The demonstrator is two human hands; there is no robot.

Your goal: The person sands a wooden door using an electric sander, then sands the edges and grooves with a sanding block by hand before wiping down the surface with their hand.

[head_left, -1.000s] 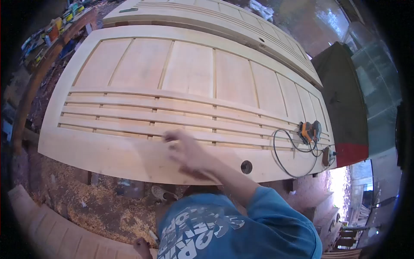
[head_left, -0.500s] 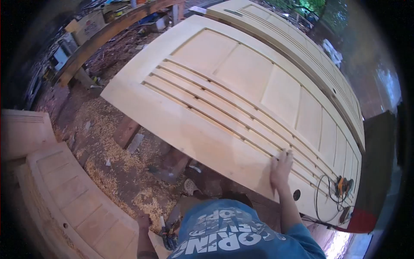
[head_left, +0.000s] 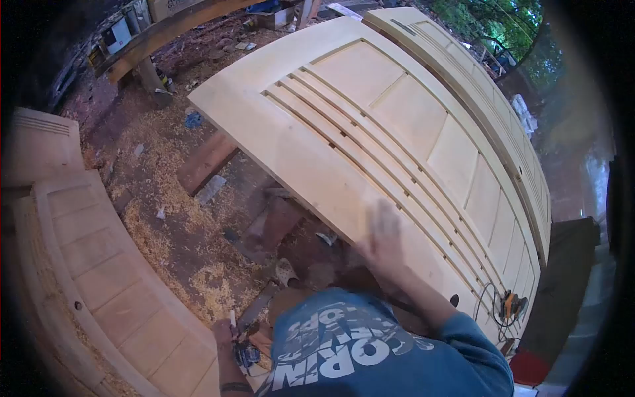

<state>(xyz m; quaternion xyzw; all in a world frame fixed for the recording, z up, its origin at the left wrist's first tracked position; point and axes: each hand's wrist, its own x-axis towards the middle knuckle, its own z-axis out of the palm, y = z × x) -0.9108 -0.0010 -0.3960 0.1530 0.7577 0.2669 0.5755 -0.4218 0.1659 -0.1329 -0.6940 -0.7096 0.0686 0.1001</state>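
A pale wooden door (head_left: 297,149) with recessed panels and long parallel slots lies flat in front of me. My right hand (head_left: 385,241) is over its near side, beside the slots, with fingers stretched out. The hand is smeared by motion, and whether it touches the wood I cannot tell. Low by my side, my left hand (head_left: 225,332) has its fingers curled; what they hold, if anything, is hidden. Close to it are a thin white piece and a dark blue power tool (head_left: 248,355), partly covered by my body.
An orange sander (head_left: 510,306) with a looped cord rests on the door's right end. Behind lies a second slotted door (head_left: 456,63). Another panelled door (head_left: 99,264) is at left. Wood shavings (head_left: 152,192) cover the ground, and a wooden beam (head_left: 178,33) runs across the back.
My right hand has moved left along the door, away from the slots toward the near edge. My view has shifted, and the left hand appears closer to the power tool.
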